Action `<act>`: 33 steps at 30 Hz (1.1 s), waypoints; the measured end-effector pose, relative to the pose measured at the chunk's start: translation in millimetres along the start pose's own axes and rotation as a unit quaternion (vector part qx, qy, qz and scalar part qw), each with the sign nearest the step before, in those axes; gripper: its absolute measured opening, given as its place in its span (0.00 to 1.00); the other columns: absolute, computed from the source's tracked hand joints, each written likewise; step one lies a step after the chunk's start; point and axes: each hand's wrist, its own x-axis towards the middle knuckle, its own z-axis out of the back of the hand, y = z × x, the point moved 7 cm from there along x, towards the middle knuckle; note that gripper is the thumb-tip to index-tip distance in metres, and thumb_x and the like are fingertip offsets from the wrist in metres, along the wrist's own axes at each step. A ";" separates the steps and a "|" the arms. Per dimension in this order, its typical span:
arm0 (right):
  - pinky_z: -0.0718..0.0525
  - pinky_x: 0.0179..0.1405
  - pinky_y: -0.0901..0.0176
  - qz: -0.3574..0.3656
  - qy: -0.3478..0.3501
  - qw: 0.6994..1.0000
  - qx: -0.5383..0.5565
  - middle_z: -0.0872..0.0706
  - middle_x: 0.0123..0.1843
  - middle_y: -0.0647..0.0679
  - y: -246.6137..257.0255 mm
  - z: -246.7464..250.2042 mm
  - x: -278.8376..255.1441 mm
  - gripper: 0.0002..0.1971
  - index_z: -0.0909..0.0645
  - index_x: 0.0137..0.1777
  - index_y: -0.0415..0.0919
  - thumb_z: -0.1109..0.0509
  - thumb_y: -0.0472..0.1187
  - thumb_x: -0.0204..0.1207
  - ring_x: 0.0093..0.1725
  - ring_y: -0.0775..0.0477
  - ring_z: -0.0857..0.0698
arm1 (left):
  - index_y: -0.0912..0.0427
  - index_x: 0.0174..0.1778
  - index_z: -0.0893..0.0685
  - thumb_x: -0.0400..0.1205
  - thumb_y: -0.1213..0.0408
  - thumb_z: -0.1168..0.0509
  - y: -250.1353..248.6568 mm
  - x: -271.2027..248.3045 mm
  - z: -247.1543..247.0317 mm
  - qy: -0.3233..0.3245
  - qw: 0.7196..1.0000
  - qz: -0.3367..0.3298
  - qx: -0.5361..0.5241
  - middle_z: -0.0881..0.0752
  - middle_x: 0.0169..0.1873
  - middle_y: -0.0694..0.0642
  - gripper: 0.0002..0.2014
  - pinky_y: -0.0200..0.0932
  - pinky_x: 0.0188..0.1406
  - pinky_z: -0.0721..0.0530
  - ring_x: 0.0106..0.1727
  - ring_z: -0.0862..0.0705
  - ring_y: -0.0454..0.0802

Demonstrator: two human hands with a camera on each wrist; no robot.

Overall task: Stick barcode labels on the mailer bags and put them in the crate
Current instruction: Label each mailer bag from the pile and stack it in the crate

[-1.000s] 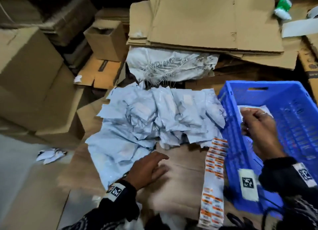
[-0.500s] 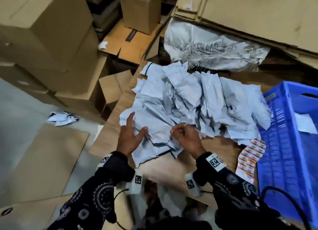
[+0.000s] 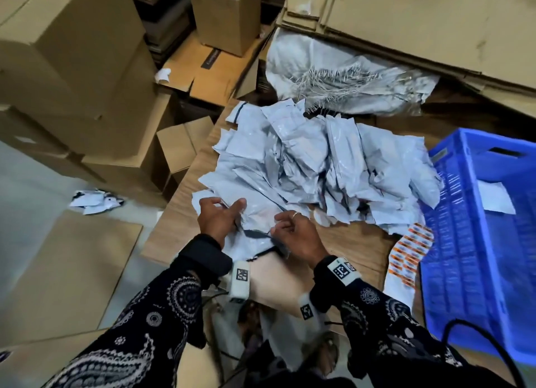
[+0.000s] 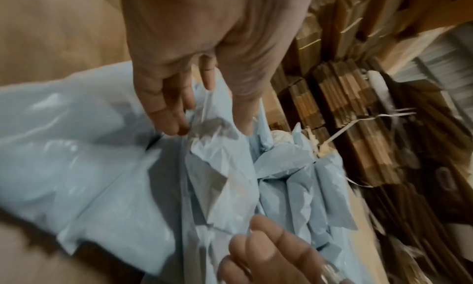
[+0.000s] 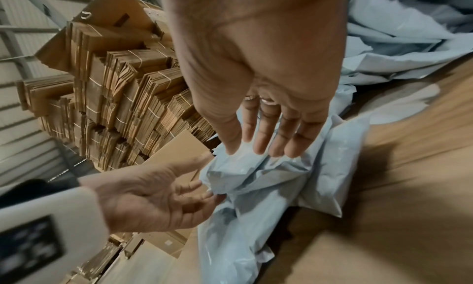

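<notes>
A heap of pale blue mailer bags (image 3: 319, 167) lies on the wooden table (image 3: 356, 251). At the heap's near edge one crumpled mailer bag (image 3: 256, 238) is held up slightly between both hands. My left hand (image 3: 229, 210) pinches its left edge between thumb and fingers (image 4: 176, 124). My right hand (image 3: 280, 228) grips its right edge with the fingertips (image 5: 261, 146) against the plastic. A strip of orange-and-white barcode labels (image 3: 409, 251) lies beside the blue crate (image 3: 464, 271) on the right. One white piece (image 3: 493, 197) lies inside the crate.
Cardboard boxes (image 3: 72, 77) stand stacked on the left. Flattened cartons (image 3: 420, 25) lean at the back, with a frayed white sack (image 3: 342, 77) below them. Crumpled scraps (image 3: 95, 200) lie on the floor at left. A black cable (image 3: 475, 338) loops in front of the crate.
My right hand came out of the crate and over to the heap. My left hand left the bare table. Both now hold one bag at the heap's near edge.
</notes>
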 end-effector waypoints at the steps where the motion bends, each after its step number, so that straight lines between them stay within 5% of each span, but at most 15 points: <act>1: 0.18 0.45 0.69 0.006 -0.002 1.000 -0.001 0.12 0.42 0.47 -1.8 3.9 -5.1 0.11 0.17 0.54 0.44 0.23 0.33 0.76 0.39 0.57 0.16 | 0.50 0.56 0.25 0.60 0.48 0.13 2.3 -3.7 -5.8 0.008 1.000 0.023 -0.005 0.12 0.50 0.61 0.35 0.53 0.38 0.11 0.41 0.11 0.58; 4: 0.18 0.43 0.70 0.019 -0.004 1.000 0.006 0.10 0.43 0.44 -6.2 14.6 -20.1 0.09 0.15 0.52 0.46 0.22 0.35 0.75 0.39 0.57 0.15 | 0.52 0.59 0.29 0.64 0.61 0.15 4.2 -3.1 -10.7 0.001 0.999 0.038 -0.028 0.12 0.49 0.66 0.34 0.56 0.38 0.10 0.34 0.14 0.57; 8: 0.18 0.41 0.67 0.006 -0.025 0.997 0.070 0.15 0.37 0.52 -14.8 38.0 -34.5 0.09 0.15 0.48 0.49 0.23 0.34 0.76 0.34 0.61 0.17 | 0.52 0.64 0.25 0.54 0.56 0.17 -0.6 -9.1 -7.8 0.012 0.999 0.014 -0.037 0.10 0.54 0.66 0.42 0.60 0.49 0.08 0.47 0.08 0.62; 12: 0.20 0.40 0.65 0.003 -0.032 0.995 0.094 0.14 0.36 0.57 -14.4 55.7 -36.7 0.03 0.14 0.49 0.45 0.23 0.41 0.79 0.34 0.62 0.17 | 0.59 0.74 0.26 0.76 0.74 0.23 -26.9 -69.0 -12.6 0.089 0.993 -0.043 -0.068 0.12 0.51 0.65 0.31 0.49 0.42 0.13 0.46 0.12 0.56; 15: 0.14 0.46 0.63 -0.007 -0.005 0.981 0.193 0.10 0.44 0.47 -5.8 68.4 -44.4 0.11 0.13 0.56 0.36 0.24 0.43 0.81 0.43 0.57 0.12 | 0.51 0.73 0.23 0.80 0.76 0.26 -36.8 -111.3 -20.5 0.161 0.983 -0.088 -0.008 0.18 0.44 0.55 0.28 0.39 0.33 0.16 0.39 0.14 0.46; 18: 0.12 0.49 0.59 -0.033 0.025 0.960 0.277 0.09 0.56 0.35 -5.2 78.2 -53.6 0.16 0.14 0.61 0.34 0.24 0.46 0.81 0.50 0.48 0.10 | 0.48 0.74 0.21 0.80 0.77 0.27 -34.5 -144.2 -32.7 0.231 0.966 -0.112 0.038 0.18 0.45 0.58 0.30 0.39 0.32 0.18 0.39 0.16 0.48; 20: 0.13 0.48 0.59 -0.054 0.060 0.939 0.335 0.08 0.58 0.38 -8.0 78.2 -59.3 0.15 0.15 0.62 0.36 0.25 0.45 0.82 0.53 0.48 0.09 | 0.41 0.71 0.19 0.80 0.76 0.27 -29.1 -160.5 -42.5 0.276 0.950 -0.128 0.069 0.16 0.50 0.57 0.29 0.38 0.37 0.16 0.43 0.15 0.46; 22: 0.13 0.59 0.51 -0.071 0.084 0.910 0.400 0.10 0.64 0.40 -17.5 81.9 -64.1 0.18 0.17 0.67 0.35 0.25 0.43 0.81 0.62 0.43 0.11 | 0.38 0.72 0.20 0.80 0.74 0.26 -20.3 -172.9 -56.7 0.319 0.933 -0.136 0.100 0.14 0.57 0.54 0.30 0.38 0.47 0.15 0.50 0.13 0.45; 24: 0.14 0.65 0.44 -0.081 0.042 0.906 0.413 0.11 0.64 0.37 -37.9 96.8 -65.7 0.21 0.18 0.69 0.30 0.23 0.39 0.79 0.66 0.37 0.12 | 0.41 0.76 0.21 0.79 0.72 0.25 -8.8 -180.1 -73.1 0.357 0.918 -0.136 0.111 0.12 0.60 0.55 0.31 0.40 0.54 0.17 0.56 0.13 0.46; 26: 0.13 0.63 0.43 -0.098 -0.033 0.913 0.394 0.09 0.61 0.35 -63.0 117.1 -69.4 0.20 0.17 0.66 0.27 0.21 0.35 0.77 0.63 0.34 0.11 | 0.40 0.74 0.19 0.76 0.67 0.25 2.6 -178.8 -87.7 0.351 0.916 -0.147 0.123 0.14 0.54 0.55 0.30 0.40 0.53 0.20 0.52 0.17 0.45; 29: 0.12 0.59 0.45 -0.143 -0.094 0.915 0.365 0.07 0.57 0.39 -98.5 138.4 -78.5 0.14 0.12 0.62 0.34 0.23 0.31 0.77 0.55 0.40 0.09 | 0.45 0.70 0.18 0.79 0.71 0.28 18.3 -176.3 -109.2 0.333 0.904 -0.202 0.174 0.15 0.50 0.37 0.25 0.33 0.51 0.22 0.48 0.19 0.35; 31: 0.12 0.50 0.43 -0.185 -0.127 0.908 0.354 0.07 0.53 0.39 -123.6 147.0 -84.2 0.13 0.12 0.60 0.34 0.23 0.33 0.76 0.48 0.38 0.09 | 0.48 0.71 0.20 0.79 0.71 0.31 28.2 -177.7 -126.0 0.335 0.880 -0.254 0.219 0.14 0.58 0.33 0.24 0.32 0.55 0.22 0.56 0.17 0.33; 33: 0.18 0.36 0.46 -0.221 -0.179 0.902 0.324 0.09 0.46 0.38 -152.0 155.6 -85.4 0.20 0.15 0.56 0.29 0.18 0.40 0.68 0.38 0.38 0.15 | 0.50 0.74 0.21 0.78 0.70 0.35 37.9 -177.4 -141.0 0.335 0.853 -0.302 0.262 0.16 0.68 0.41 0.26 0.34 0.61 0.22 0.65 0.17 0.37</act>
